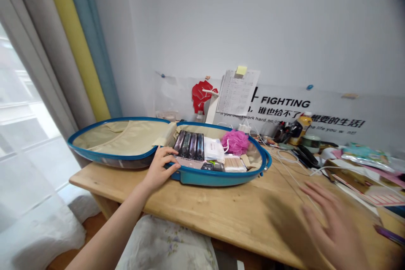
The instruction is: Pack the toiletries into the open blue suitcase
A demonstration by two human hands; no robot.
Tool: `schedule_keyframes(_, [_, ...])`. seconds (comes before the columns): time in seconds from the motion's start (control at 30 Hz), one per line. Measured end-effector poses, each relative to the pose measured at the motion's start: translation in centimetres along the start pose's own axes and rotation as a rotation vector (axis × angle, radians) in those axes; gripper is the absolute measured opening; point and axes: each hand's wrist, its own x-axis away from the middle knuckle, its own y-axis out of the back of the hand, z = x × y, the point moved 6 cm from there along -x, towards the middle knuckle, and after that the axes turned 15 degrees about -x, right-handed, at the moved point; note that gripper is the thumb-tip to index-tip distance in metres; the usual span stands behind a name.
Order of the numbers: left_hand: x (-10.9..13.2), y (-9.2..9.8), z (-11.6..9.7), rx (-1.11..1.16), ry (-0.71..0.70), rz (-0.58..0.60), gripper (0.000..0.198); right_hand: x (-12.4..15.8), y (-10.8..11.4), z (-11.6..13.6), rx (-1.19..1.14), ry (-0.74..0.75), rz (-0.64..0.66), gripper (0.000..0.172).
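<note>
An oval blue-rimmed suitcase (218,179) lies opened flat on the wooden table, its beige-lined lid (136,135) folded out to the left. My left hand (160,168) rests on the near rim by the hinge, fingers spread over the edge. Inside the right half are a pack of dark toothbrushes (190,145), a white packet (213,148), a pink bath puff (236,141) and a box of cotton swabs (234,163). My right hand (332,219), blurred, hovers over the table to the right of the case, fingers apart and holding nothing.
Cables (289,158), a yellow-labelled bottle (300,128), a small jar (311,142) and a teal packet (365,154) crowd the table's right side. A purple pen (390,234) lies near the right edge. Curtains (72,42) hang at left; a floral cloth (171,244) is below the table edge.
</note>
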Motion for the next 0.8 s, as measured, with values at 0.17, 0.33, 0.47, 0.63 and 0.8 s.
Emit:
schedule_keyframes(0.17, [-0.3,-0.6,-1.4,0.036,-0.018,0.004,0.028,-7.0,-7.4,6.1,-0.117,0.175,0.215,0.04])
schedule_keyframes(0.33, [-0.7,-1.5,-4.3,0.055,-0.024,0.059,0.026,-7.8,-9.5,7.0,-0.21,0.067,0.414,0.04])
schedule_keyframes(0.47, [-1.1,-2.4,-7.1,0.04,-0.057,0.118,0.018,-7.5,-8.9,6.1,-0.2,0.008,0.396,0.04])
schedule_keyframes(0.63, [-1.7,-3.9,-9.2,0.043,-0.035,0.151,0.014,-7.6,-8.5,3.9,-0.191,-0.052,0.352,0.041])
schedule_keyframes(0.8, [-1.9,-5.1,-10.5,0.049,-0.045,0.194,0.019,-7.7,-8.4,1.9,-0.181,-0.105,0.323,0.045])
